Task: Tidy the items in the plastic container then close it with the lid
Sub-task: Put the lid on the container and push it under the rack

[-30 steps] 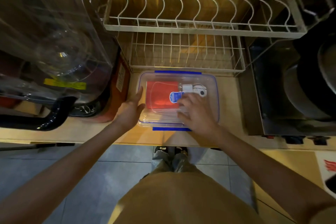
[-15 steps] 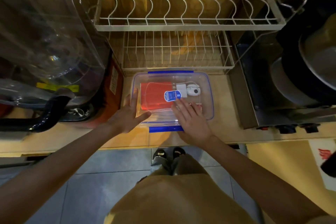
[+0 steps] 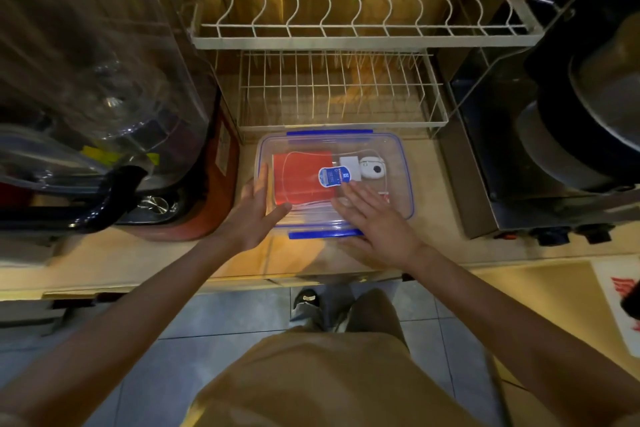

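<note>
Lying flat-fingered on the lid [image 3: 332, 180], left hand [image 3: 254, 215] and right hand [image 3: 372, 222] grasp nothing; the plastic container [image 3: 407, 184] at frame centre is covered, blue clips [image 3: 325, 235] seemingly unlatched.

Bare forearms, no sleeves visible; tan shorts [image 3: 332, 378]; dark shoes [image 3: 306, 300] with light markings.

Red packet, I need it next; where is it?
Head view: the red packet lies in the left half of the plastic container, under its lid, left of the blue-labelled item.
</note>
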The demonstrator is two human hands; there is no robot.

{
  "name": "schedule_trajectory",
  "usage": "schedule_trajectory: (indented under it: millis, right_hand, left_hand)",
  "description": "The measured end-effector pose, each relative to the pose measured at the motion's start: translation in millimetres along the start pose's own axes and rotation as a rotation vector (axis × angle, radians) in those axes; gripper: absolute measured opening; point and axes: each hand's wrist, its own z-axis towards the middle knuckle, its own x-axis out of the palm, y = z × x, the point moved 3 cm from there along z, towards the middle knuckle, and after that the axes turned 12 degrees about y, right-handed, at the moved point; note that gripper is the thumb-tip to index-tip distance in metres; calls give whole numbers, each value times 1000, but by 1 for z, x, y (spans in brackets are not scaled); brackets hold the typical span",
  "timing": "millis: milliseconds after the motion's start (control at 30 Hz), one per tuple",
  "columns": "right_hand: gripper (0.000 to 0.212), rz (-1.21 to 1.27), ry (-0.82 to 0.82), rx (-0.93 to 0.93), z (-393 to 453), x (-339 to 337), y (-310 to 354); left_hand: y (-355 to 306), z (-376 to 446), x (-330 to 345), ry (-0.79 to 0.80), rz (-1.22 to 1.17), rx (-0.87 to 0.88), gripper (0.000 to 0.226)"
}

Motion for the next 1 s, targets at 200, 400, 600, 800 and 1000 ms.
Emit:
schedule_trajectory:
  millis: [200, 400, 600, 800, 1000]
  right_hand:
    - [76, 164, 3, 2, -2, -4, -2]
    - [58, 614, -181, 113, -1, -29, -2]
    - [68, 735, -287, 778, 0, -40, -56]
    - [46, 1361, -131, 804, -5, -39, -71]
    - [45, 1390, -124, 776, -26, -59, -71]
  left_hand:
    - [-6, -3, 0, 3, -30, 8, 86]
    - [-8, -1, -4, 40, -114, -42, 91]
    - [-12, 3, -17, 102, -312, -102, 84]
    - [-28, 0, -25, 105, -217, -203, 85]
    - [-47, -18, -33, 127, -231, -271, 85]
